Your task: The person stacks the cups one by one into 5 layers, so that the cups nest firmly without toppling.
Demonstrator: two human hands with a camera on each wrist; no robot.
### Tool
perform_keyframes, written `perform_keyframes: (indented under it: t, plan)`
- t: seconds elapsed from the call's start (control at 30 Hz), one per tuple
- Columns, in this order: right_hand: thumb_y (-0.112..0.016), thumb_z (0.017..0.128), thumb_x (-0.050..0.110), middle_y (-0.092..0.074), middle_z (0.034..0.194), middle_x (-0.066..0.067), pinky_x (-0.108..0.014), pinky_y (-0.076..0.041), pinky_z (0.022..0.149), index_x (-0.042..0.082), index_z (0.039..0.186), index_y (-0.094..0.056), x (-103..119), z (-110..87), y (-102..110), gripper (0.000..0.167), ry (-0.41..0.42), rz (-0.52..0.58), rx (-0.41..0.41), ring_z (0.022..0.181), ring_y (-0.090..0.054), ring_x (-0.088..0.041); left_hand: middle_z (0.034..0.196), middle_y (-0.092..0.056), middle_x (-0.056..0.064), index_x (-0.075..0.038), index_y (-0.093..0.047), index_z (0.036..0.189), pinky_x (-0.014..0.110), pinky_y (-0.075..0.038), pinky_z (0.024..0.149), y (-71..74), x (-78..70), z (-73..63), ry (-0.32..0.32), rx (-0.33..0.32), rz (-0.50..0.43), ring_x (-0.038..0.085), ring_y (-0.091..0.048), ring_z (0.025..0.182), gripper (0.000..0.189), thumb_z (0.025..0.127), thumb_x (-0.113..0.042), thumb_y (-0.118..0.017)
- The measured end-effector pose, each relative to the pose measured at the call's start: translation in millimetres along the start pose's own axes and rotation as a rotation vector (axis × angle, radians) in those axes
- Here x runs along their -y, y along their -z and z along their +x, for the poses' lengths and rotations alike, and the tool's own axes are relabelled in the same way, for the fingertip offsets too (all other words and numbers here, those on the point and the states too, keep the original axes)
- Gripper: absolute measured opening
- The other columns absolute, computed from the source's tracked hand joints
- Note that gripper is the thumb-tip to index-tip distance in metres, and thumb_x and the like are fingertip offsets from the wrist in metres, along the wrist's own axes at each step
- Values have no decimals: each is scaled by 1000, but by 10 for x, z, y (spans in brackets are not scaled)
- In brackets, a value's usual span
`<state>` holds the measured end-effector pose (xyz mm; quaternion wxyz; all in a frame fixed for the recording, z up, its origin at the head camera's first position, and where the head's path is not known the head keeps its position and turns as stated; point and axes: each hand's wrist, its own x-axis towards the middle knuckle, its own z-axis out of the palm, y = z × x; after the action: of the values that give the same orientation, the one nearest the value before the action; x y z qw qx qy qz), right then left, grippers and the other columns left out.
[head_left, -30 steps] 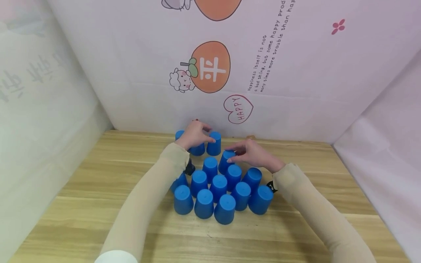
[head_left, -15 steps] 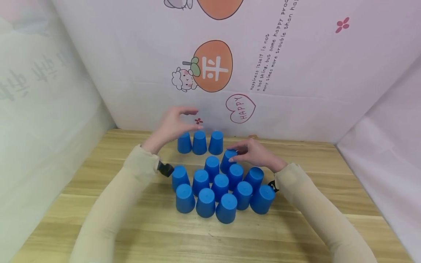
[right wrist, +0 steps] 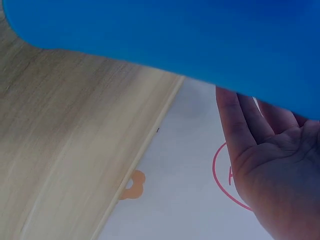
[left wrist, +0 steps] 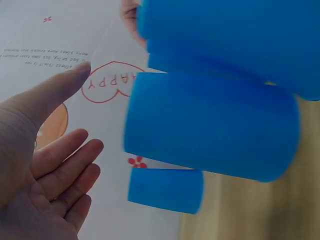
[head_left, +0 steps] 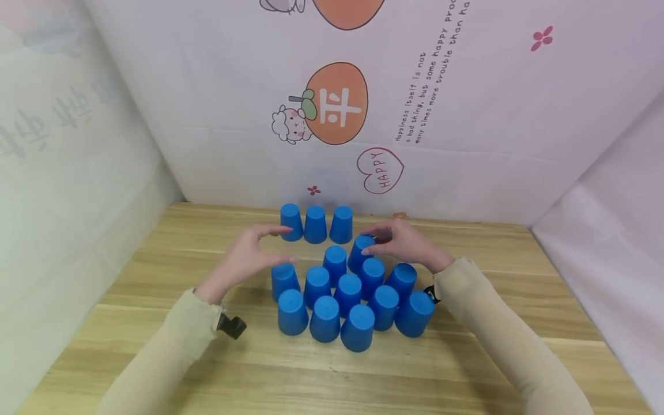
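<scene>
Several blue cups stand upside down on the wooden table. In the head view my left hand (head_left: 246, 256) hovers just behind the leftmost cup (head_left: 285, 281) of the front cluster, thumb and fingers spread apart with nothing between them. The left wrist view has the same hand (left wrist: 50, 155) beside a large near cup (left wrist: 210, 125), its fingers clear of it. My right hand (head_left: 407, 243) holds a cup (head_left: 360, 255) at the cluster's far corner, thumb on the near side and fingers behind. In the right wrist view the fingers (right wrist: 231, 112) disappear behind a cup (right wrist: 160, 35).
Three more cups stand in a row at the back: a left one (head_left: 291, 223), a middle one (head_left: 315, 226) and a right one (head_left: 341, 226). A printed white cloth (head_left: 249, 144) hangs behind the table (head_left: 332, 380) and along its sides.
My left hand has let go near the back row of cups, lifted away to the left, then come down toward the front cluster. The right hand stays at its cup.
</scene>
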<state>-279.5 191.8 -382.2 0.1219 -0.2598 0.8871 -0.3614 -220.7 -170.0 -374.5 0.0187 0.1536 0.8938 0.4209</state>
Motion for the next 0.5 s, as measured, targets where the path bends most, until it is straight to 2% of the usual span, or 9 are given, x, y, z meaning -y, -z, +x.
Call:
perform_keyframes:
  t: [0.2,0.37,0.5]
  plan:
    - [-80,91,29,-70,124,-5,-52,-51,98,10,131,-67,-3,-12,0,46,1,-5,-12,115,-66,-26,133,-64,3,-14,-65,134,64,-39,105,-115,173,-217,-9,5,-37,29,-54,126,66,80,-44,-88]
    - [-81,91,29,-70,122,-6,-51,-52,97,9,129,-69,-60,-34,32,45,35,-8,-52,114,-67,-27,127,-66,2,-12,-65,134,63,-40,104,-192,281,-314,-4,17,-58,29,-57,121,66,80,-44,-87]
    - [-81,90,30,-70,121,-8,-51,-53,96,9,127,-70,-118,-52,97,44,7,-13,-117,114,-67,-30,118,-67,-1,-16,-68,128,64,-40,103,-210,314,-361,9,15,-75,26,-59,115,58,81,-44,-87]
